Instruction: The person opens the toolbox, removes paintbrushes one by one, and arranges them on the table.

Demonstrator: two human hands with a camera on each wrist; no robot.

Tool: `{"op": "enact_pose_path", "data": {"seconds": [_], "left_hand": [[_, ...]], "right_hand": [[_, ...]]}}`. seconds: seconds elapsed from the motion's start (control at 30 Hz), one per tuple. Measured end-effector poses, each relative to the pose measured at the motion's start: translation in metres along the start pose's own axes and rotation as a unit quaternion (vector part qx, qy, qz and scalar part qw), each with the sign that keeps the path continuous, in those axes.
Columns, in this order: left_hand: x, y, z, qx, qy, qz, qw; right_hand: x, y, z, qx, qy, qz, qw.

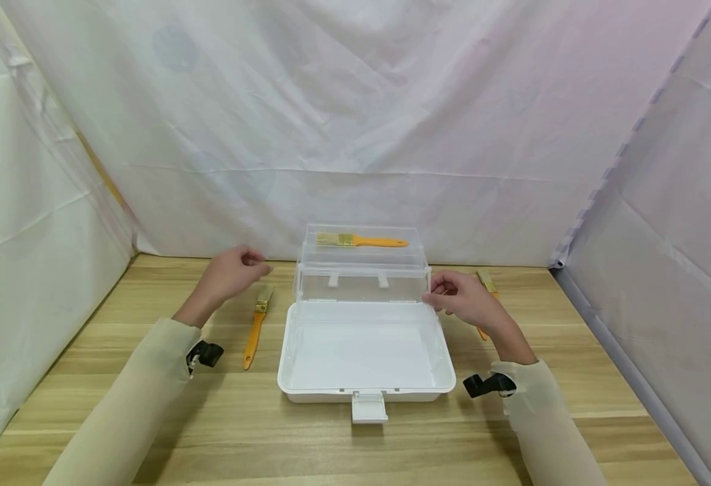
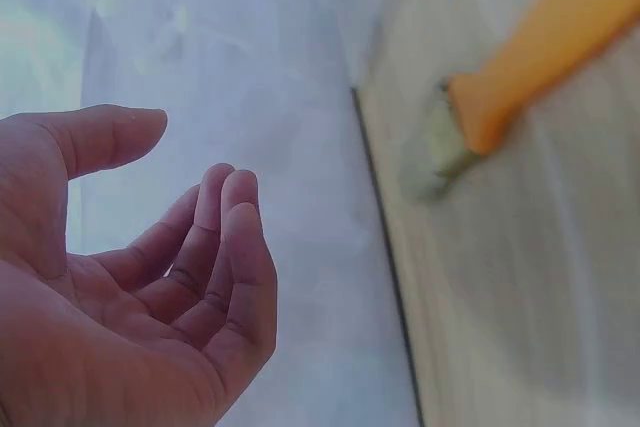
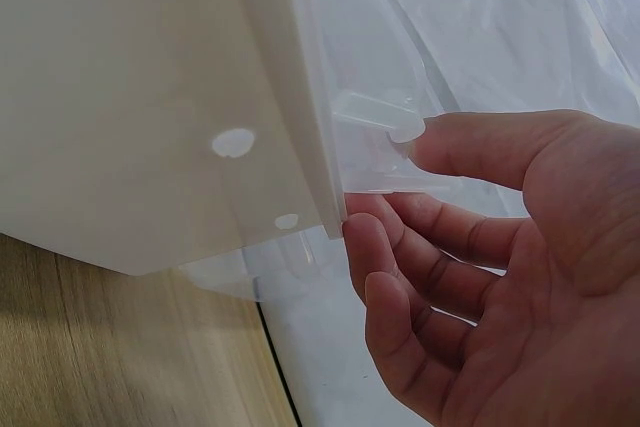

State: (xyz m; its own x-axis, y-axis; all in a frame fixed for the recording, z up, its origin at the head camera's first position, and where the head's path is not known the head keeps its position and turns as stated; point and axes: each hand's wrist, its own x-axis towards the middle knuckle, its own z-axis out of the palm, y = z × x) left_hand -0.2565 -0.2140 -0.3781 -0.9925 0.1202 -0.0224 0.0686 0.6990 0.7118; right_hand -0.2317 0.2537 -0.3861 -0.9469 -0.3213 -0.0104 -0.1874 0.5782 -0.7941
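Observation:
A white plastic box (image 1: 367,351) stands with its clear lid (image 1: 364,285) raised at the back. At the box's right rear corner, my right hand (image 1: 467,300) pinches the lid's side edge. In the right wrist view the thumb of the right hand (image 3: 500,277) touches a clear peg on the lid, with curled fingers below. My left hand (image 1: 229,273) is held off the box's left side, fingers loosely bent around nothing. Beneath it lies a paintbrush (image 1: 255,331) with an orange handle, blurred in the left wrist view.
A second paintbrush (image 1: 380,241) lies level in the upper clear part; whether inside or behind it, I cannot tell. Another brush (image 1: 488,282) is partly hidden behind the right hand. The white latch (image 1: 369,408) hangs down in front. White curtains (image 1: 355,135) surround the wooden table (image 1: 240,425).

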Motion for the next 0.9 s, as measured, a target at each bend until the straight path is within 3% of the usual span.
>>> {"op": "enact_pose_path", "data": {"seconds": [0.53,0.9], "left_hand": [[0.020,0.053,-0.003,-0.009,-0.008,0.031,0.9994],[0.041,0.084,0.003,-0.009,-0.015,0.067,0.9976]], "right_hand": [[0.000,0.001,0.001,0.001,0.001,0.000,1.0000],[-0.001,0.000,0.000,0.004,0.002,-0.003,1.0000]]}}
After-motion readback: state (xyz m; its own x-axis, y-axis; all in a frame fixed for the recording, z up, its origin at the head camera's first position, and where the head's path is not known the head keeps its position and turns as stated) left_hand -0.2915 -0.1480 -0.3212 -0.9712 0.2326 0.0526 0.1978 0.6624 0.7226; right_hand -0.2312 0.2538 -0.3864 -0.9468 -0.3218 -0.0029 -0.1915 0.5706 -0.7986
